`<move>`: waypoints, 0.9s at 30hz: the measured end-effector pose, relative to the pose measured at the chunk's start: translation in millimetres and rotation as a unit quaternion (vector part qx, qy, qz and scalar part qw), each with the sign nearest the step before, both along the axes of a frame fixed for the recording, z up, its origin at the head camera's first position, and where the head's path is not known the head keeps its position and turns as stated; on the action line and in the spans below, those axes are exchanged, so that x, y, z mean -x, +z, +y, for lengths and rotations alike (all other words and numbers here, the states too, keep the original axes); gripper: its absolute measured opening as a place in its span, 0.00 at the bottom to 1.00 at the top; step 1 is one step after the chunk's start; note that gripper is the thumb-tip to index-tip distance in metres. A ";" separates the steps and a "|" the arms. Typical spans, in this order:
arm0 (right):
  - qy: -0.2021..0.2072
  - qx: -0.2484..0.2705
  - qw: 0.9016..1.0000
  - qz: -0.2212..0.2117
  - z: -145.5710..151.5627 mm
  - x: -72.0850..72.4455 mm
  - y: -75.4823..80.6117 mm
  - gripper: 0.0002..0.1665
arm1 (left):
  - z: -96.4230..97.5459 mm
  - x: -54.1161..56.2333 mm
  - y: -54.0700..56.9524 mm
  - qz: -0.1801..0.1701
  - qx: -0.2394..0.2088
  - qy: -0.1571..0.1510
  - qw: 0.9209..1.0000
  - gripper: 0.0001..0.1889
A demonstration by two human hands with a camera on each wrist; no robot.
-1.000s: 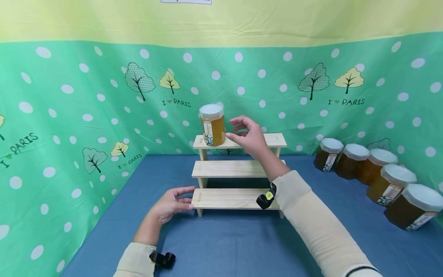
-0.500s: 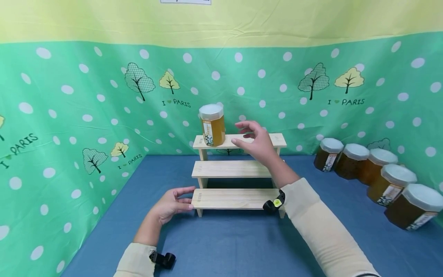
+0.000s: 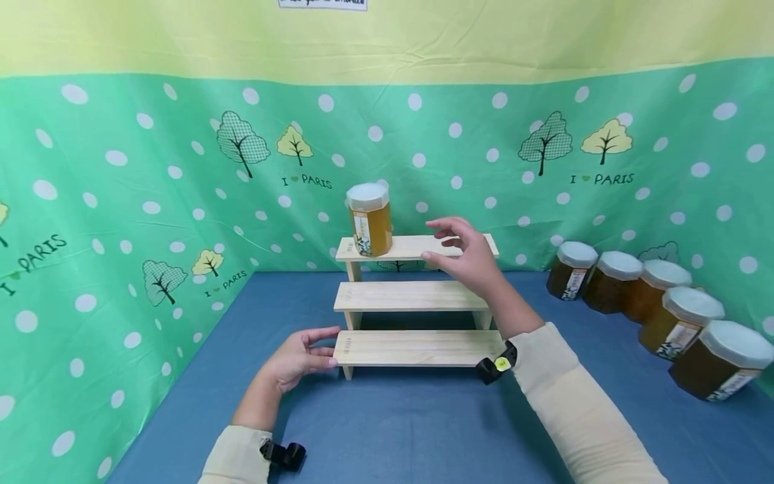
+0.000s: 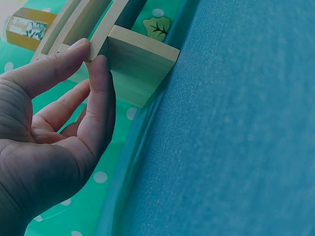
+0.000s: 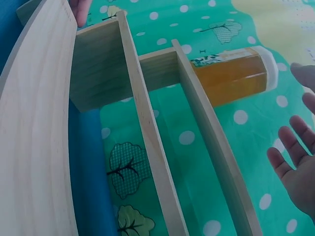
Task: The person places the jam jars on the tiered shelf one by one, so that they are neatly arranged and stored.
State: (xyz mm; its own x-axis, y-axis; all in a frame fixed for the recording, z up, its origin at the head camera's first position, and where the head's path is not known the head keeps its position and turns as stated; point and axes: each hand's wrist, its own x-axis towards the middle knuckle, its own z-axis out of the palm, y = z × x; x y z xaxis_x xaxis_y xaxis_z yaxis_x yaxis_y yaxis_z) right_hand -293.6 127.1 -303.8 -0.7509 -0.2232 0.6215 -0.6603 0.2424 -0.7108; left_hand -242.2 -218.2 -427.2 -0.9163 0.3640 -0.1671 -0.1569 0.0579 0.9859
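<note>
A three-step wooden shelf [image 3: 417, 348] stands on the blue table. My left hand [image 3: 296, 359] pinches the left end of its lowest board; in the left wrist view, that hand [image 4: 64, 132] has the thumb and a finger at the board's corner. One honey jar [image 3: 371, 222], amber with a white lid, stands upright at the left end of the top board. My right hand [image 3: 462, 255] hovers in front of the top board's right part, apart from the jar, with fingers loosely bent and nothing held. The right wrist view shows a gap between the honey jar [image 5: 231, 76] and the right hand [image 5: 300, 172].
Several honey jars with white lids, among them a dark one [image 3: 719, 361] and an amber one [image 3: 680, 324], stand in a row on the blue table [image 3: 399, 430] at the right. A green dotted cloth [image 3: 435, 144] hangs behind and at the sides.
My right hand has moved right and slightly down, away from the jar on the top board. The jar stays in place, and my left hand keeps its hold on the lowest board.
</note>
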 end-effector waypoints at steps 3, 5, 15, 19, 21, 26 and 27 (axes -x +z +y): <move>0.007 -0.014 1.000 0.011 8.6 -0.5 -3.7 0.28 | -0.1 -0.6 0.0 0.002 0.000 -0.001 1.000 0.42; 0.008 -0.024 1.000 0.018 13.4 -2.1 -5.2 0.28 | -0.3 -0.4 0.0 0.000 -0.001 0.002 1.000 0.41; 0.001 -0.045 0.999 0.031 29.4 -12.1 -8.5 0.30 | -0.2 -1.7 1.8 0.006 0.003 -0.002 1.000 0.41; -0.010 -0.046 0.998 0.038 33.9 -15.9 -10.3 0.31 | 0.0 -1.8 1.9 0.007 0.002 -0.001 1.000 0.41; -0.019 -0.046 0.998 0.037 36.0 -18.5 -11.1 0.31 | -0.1 -1.5 1.1 0.006 0.002 0.000 1.000 0.41; -0.041 -0.048 0.997 0.039 39.4 -32.6 -7.6 0.30 | -0.7 0.3 -2.7 0.007 0.005 0.001 1.000 0.41; -0.043 -0.048 0.997 0.042 39.3 -37.4 -5.1 0.30 | -0.7 0.5 -3.2 0.007 0.005 0.002 1.000 0.41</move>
